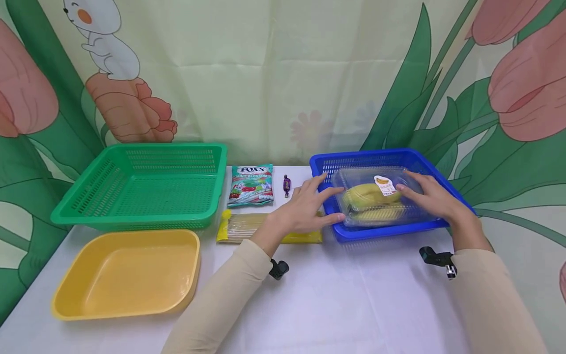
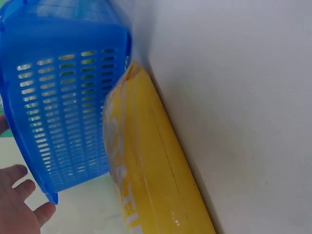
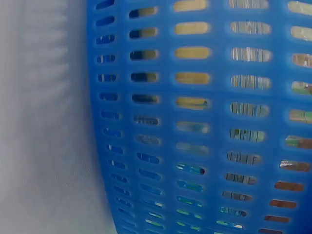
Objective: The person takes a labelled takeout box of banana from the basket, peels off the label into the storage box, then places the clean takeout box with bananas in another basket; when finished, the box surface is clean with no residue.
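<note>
A clear plastic box of bananas (image 1: 376, 209), with a banana picture on its white label, lies in the blue basket (image 1: 393, 233). Spread fingers of my left hand (image 1: 305, 204) reach the box's left end over the basket's rim; in the left wrist view they are beside that rim. My right hand (image 1: 435, 196) lies over the box's right end, thumb near the label and fingers extended towards the far edge. Whether either hand bears any of the box's weight cannot be seen. The basket's slotted wall (image 3: 219, 117) fills most of the right wrist view, which hides the right hand.
Under my left forearm lies a yellow-ended packet of thin sticks (image 1: 240, 227). Behind it are a Fox's candy bag (image 1: 251, 186) and a small purple wrapped sweet (image 1: 287, 186). A green basket (image 1: 168, 177) and a yellow tray (image 1: 141, 270) stand on the left.
</note>
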Demonstrator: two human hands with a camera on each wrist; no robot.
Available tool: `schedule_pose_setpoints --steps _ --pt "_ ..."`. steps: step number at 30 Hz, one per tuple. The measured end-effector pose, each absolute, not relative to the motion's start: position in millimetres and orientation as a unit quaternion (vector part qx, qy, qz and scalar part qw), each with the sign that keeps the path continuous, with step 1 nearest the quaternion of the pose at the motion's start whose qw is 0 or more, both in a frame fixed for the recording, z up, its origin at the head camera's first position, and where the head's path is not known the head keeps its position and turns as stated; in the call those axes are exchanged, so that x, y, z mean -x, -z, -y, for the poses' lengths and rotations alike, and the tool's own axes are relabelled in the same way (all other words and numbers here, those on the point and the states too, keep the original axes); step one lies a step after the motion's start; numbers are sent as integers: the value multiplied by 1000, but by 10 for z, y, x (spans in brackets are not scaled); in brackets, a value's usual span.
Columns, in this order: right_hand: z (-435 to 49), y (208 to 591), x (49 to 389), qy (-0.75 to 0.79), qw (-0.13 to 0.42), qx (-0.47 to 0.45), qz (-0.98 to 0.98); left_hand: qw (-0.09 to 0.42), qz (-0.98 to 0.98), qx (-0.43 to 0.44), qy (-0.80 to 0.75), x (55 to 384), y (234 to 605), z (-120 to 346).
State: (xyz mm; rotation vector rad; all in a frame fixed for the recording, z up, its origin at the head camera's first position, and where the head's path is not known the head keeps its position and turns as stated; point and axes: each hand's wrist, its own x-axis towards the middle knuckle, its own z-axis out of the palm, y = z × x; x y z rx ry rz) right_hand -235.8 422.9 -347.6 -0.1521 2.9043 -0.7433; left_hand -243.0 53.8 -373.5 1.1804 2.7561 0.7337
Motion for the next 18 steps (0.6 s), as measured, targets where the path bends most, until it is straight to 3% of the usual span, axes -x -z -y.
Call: schedule_pose_setpoints --steps 8,18 --pt "-4256 3418 2341 283 108 20 -953 42 -901 -354 -246 2472 3745 -514" --pt "-4302 3361 2249 372 112 8 -921 68 -890 -361 -269 2507 3717 -424"
